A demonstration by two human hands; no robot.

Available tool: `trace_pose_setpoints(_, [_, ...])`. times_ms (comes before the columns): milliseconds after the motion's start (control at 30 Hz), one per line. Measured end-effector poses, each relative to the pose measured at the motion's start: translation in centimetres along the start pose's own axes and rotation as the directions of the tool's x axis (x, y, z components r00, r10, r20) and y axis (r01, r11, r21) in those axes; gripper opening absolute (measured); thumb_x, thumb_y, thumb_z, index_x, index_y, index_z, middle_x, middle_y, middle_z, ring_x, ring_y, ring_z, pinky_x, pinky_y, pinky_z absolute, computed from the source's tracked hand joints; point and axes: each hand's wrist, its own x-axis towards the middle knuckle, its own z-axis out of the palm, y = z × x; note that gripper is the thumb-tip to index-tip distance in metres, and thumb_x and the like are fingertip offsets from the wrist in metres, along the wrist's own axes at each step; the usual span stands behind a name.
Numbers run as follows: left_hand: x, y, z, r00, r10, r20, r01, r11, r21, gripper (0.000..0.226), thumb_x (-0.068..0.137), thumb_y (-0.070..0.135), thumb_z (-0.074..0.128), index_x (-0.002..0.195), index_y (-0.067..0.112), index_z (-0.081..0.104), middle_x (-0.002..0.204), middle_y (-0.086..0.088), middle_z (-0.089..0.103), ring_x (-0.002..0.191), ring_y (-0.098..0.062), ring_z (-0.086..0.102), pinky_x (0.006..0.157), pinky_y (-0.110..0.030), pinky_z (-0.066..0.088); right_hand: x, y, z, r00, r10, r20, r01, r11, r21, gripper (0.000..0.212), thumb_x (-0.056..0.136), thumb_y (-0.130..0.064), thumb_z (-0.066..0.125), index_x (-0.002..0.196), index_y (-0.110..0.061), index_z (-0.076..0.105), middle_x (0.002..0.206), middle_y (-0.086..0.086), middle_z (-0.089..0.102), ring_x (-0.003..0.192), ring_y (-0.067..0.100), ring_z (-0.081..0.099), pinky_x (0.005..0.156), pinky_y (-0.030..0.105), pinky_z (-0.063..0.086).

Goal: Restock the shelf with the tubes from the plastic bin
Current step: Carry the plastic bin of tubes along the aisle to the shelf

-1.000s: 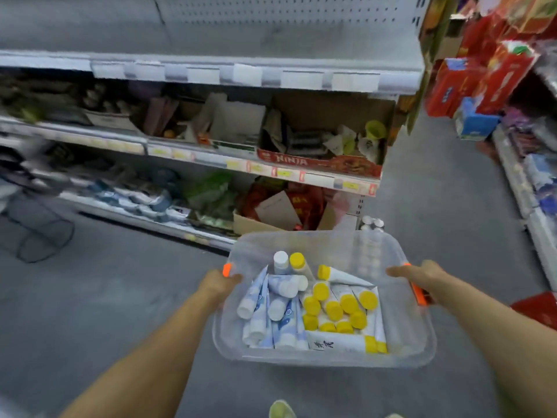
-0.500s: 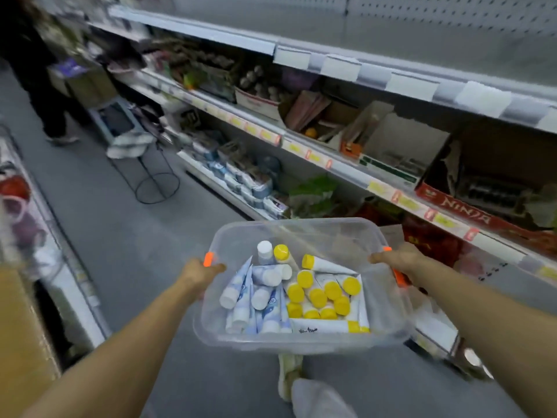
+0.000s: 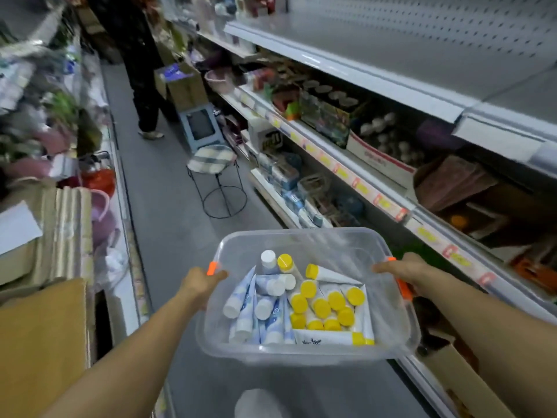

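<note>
I carry a clear plastic bin (image 3: 346,245) in front of me at waist height. My left hand (image 3: 200,283) grips its left rim by an orange handle (image 3: 212,268). Its right rim is held by my right hand (image 3: 402,268) beside the other orange handle (image 3: 403,289). Inside lie several white-capped blue tubes (image 3: 265,307) on the left and several yellow-capped white tubes (image 3: 327,306) on the right. The bare grey top shelf (image 3: 391,49) with a pegboard back runs along my right.
Lower shelves (image 3: 346,164) on the right hold boxed goods with yellow price tags. A wire stool with a checked cushion (image 3: 212,159) and a blue stool (image 3: 199,128) stand in the aisle ahead. A person in dark clothes (image 3: 141,64) stands farther down. Cluttered shelving (image 3: 60,176) lines the left.
My view has swung left, from facing the shelves to looking down the aisle. Both hands keep the same grip on the bin, and the tubes have not shifted.
</note>
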Motion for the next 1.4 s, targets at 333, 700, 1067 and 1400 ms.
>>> trace_pose_setpoints(333, [22.3, 8.0, -12.9, 1.0, 0.017, 0.011, -0.017, 1.0, 0.008, 0.038, 0.088, 0.033, 0.065, 0.068, 0.004, 0.05, 0.058, -0.009, 0.046, 0.046, -0.023, 0.045, 0.039, -0.023, 0.035, 11.0, -22.0, 11.1, 1.0, 0.007, -0.008, -0.007, 1.0, 0.014, 0.078, 0.074, -0.025, 0.082, 0.131, 0.005, 0.04, 0.109, 0.017, 0.044, 0.091, 0.031, 0.053, 0.075, 0.046, 0.051])
trace_pose_setpoints(700, [47.5, 17.5, -23.8, 0.999, 0.041, 0.032, -0.042, 0.998, 0.047, 0.041, 0.084, 0.042, 0.066, 0.08, 0.003, 0.056, 0.07, -0.013, 0.052, 0.055, -0.026, 0.05, 0.047, -0.027, 0.043, 22.4, -42.4, 20.6, 1.0, 0.023, -0.02, -0.021, 0.997, 0.078, 0.071, 0.079, -0.024, 0.077, 0.13, 0.007, 0.039, 0.108, 0.016, 0.043, 0.083, 0.027, 0.051, 0.062, 0.037, 0.045])
trace_pose_setpoints(1067, [71.4, 26.5, -27.1, 0.994, 0.007, 0.113, -0.017, 0.997, 0.081, 0.039, 0.089, 0.034, 0.064, 0.067, 0.006, 0.049, 0.061, -0.01, 0.046, 0.048, -0.023, 0.045, 0.044, -0.026, 0.038, 39.0, -59.2, 28.3, 0.993, 0.113, -0.037, -0.108, 0.987, 0.115, 0.072, 0.075, -0.027, 0.08, 0.127, 0.006, 0.044, 0.106, 0.019, 0.05, 0.077, 0.026, 0.056, 0.059, 0.037, 0.051])
trace_pose_setpoints(1400, [93.2, 35.3, -30.6, 0.977, 0.034, 0.213, -0.075, 0.979, 0.187, 0.032, 0.09, 0.027, 0.064, 0.071, 0.006, 0.05, 0.062, -0.01, 0.044, 0.05, -0.022, 0.041, 0.046, -0.025, 0.036, 50.7, -71.1, 36.7, 0.965, 0.255, -0.054, -0.225, 0.919, 0.324, 0.05, 0.08, -0.012, 0.075, 0.119, 0.006, 0.049, 0.096, 0.019, 0.053, 0.068, 0.025, 0.054, 0.049, 0.028, 0.041])
